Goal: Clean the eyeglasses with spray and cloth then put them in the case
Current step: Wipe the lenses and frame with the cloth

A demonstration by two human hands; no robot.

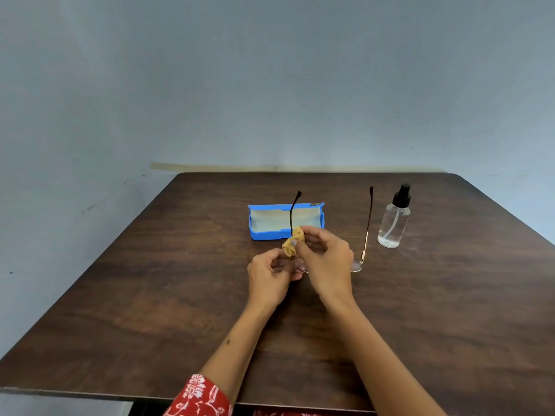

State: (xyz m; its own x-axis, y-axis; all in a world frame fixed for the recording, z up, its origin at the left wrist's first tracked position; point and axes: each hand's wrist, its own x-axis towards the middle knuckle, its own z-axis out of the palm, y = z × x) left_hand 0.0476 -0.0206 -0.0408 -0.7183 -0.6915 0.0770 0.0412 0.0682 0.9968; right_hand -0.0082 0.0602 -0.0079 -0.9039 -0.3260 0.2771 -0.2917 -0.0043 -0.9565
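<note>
Wiping stage: the right hand (326,259) pinches the crumpled tan cloth (292,244) on the left temple of the thin gold wire-rimmed eyeglasses (365,250), steadied in the left hand's (270,274) closed grip, temples pointing away toward the open blue plastic case (264,234) on the dark wooden counter (180,295).

Worktop (150,295): near half bare on both flanks of the forearms; open passage along the left side and the right front corner. Centre occupied: left hand (271,276) and right hand (326,259) close together, holding a bunched cloth (292,243) and the eyeglasses (365,235); the two temples rise away from the person, the left one crossing in front of the open blue case (270,232); the right one standing just beside the spray bottle (394,219). Gap between right temple and bottle narrow; gap between case and right temple wider. Strip behind the case and bottle to the wall (270,85) free; far left of the case free.
</note>
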